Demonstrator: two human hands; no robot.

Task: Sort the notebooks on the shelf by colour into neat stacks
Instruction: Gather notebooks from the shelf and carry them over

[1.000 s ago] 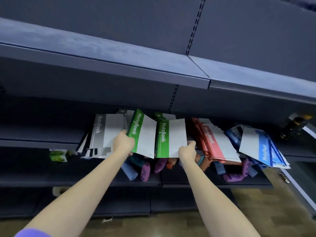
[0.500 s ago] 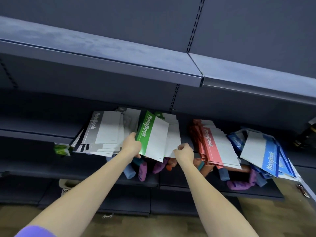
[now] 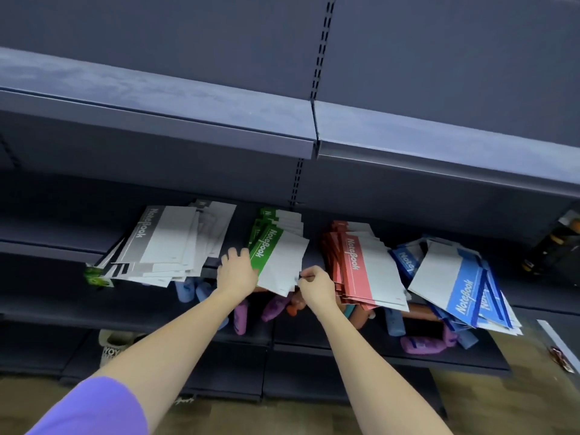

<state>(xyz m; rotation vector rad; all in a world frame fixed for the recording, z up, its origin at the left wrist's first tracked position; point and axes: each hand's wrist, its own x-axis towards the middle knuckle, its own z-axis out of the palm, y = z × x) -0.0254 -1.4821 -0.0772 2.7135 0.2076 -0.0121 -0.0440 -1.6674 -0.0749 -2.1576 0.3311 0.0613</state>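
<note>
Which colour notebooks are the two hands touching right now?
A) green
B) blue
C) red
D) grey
A: the left hand rests on the left edge of the green notebooks, and the right hand pinches their lower right corner; the grey, red and blue stacks lie to the sides, untouched.
</note>
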